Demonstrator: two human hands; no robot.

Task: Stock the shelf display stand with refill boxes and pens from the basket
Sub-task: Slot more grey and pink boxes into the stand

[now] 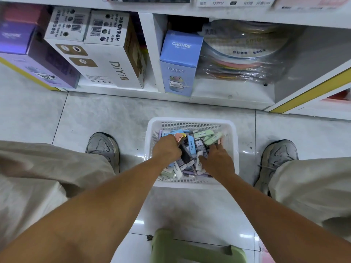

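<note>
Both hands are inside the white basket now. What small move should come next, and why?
Probably close the left hand on the small boxes it already holds and lift them out of the basket. Both hands are down among the boxes, the right hand only resting there, and nothing has left for the shelf yet.

- the basket was white, its walls a lattice of small holes.
- the refill boxes in it were a jumble of pale blue, mint green, pink, lilac, white and black.
- the floor was glossy pale grey tile with dark joints.
- the shelf unit was white, with a yellow strip along its right edge.
- the carton at the middle divider was light blue with white lettering.
- the box to its left was white with brown patches; the box at the far left was purple.
- the trousers were beige, the shoes grey.
- the stool was olive green.
</note>
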